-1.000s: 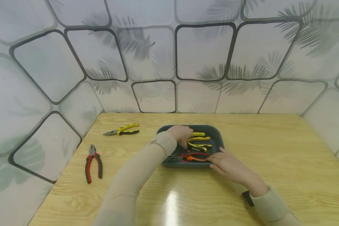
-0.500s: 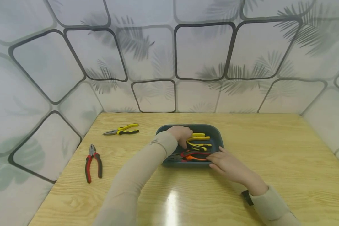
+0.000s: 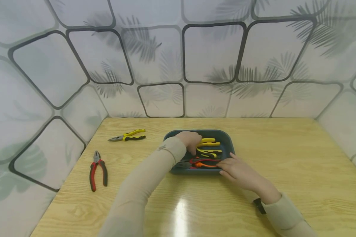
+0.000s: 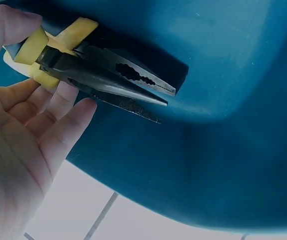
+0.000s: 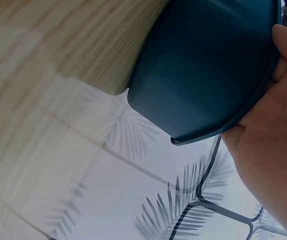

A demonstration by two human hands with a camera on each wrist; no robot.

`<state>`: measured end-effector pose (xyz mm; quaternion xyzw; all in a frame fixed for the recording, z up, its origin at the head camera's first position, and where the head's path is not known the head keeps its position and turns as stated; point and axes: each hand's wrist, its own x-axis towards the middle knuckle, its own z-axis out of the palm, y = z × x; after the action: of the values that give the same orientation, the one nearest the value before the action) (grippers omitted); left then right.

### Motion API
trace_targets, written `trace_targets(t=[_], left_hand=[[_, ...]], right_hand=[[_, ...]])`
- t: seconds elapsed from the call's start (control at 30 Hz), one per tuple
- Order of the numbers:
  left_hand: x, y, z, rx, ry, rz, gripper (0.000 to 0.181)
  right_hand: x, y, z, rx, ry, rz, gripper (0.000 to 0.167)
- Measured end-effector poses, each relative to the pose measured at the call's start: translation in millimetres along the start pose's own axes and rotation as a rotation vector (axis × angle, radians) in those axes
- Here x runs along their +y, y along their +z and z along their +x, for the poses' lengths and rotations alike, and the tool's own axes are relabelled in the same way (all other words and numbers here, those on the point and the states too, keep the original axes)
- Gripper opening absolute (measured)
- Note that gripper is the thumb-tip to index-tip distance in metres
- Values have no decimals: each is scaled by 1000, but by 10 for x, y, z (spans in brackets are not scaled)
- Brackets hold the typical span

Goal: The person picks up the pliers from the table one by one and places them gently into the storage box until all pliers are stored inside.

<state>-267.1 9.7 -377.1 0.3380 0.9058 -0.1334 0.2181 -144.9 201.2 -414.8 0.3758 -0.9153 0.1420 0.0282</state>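
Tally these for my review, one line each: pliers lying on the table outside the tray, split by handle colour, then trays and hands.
Yellow-and-black pliers: 1
Red-and-black pliers: 1
Blue tray: 1
Hands, left hand and right hand: 2
Total: 5

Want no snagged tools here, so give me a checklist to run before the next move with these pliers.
1. Left hand on the long-nose pliers: ok; it pinches them.
2. Space from the other pair: not ok; heads crowd together, overlapping in the left wrist view.
3. Handles untangled: cannot tell; the left hand hides part of them.
4. Tray steadied: ok; the right hand grips its near right corner.
5. Loose yellow pair and loose red pair clear of the left sleeve: ok; both lie apart from it.
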Motion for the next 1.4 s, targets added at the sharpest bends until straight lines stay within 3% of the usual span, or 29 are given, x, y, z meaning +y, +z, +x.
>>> trace_targets(t=[1.0,1.23,1.4], left_hand=[[-16,-67,-107,20,-23,-34,31],[-104,-96,-174,41,-37,-46,34],[-157,-104,-255,90,-17,-32,45]], right_hand=[[0,-6,-4,-12,1,-2,27],[-3,-19,1,-13,3,-3,27],[1,-12,-1,-5,6,-1,28]])
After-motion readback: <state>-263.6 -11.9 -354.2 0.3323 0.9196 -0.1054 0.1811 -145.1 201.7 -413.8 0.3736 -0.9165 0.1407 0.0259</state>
